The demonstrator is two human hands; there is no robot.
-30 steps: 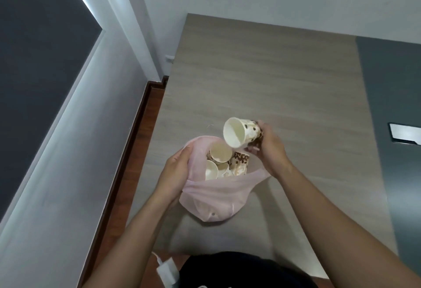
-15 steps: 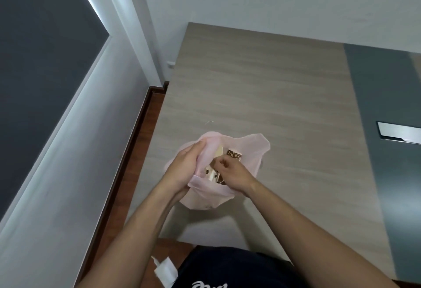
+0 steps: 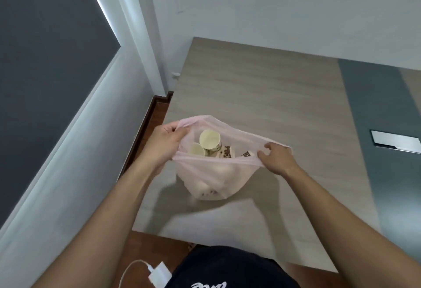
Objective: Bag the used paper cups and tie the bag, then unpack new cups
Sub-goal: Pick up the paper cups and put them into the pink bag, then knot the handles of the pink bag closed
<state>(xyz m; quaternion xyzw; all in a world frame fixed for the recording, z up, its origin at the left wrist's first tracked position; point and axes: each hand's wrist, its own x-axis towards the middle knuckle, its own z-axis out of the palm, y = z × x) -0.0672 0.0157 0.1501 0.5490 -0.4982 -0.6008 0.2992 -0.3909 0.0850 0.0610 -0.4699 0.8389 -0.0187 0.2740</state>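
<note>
Worktop [image 3: 262,96] w/ grey strip [image 3: 376,116] on R side, white wall [image 3: 273,2] behind. Pink bag [image 3: 211,178] over worktop's near-L part, mouth pulled wide. L hand [image 3: 164,141] fingers pinch its L rim, R hand [image 3: 276,158] fingers pinch R rim. Cups [image 3: 209,139] inside, lower ones hidden by near rim. Metal plate [image 3: 396,143] far R. Charger [image 3: 159,273] below, off worktop.
</note>
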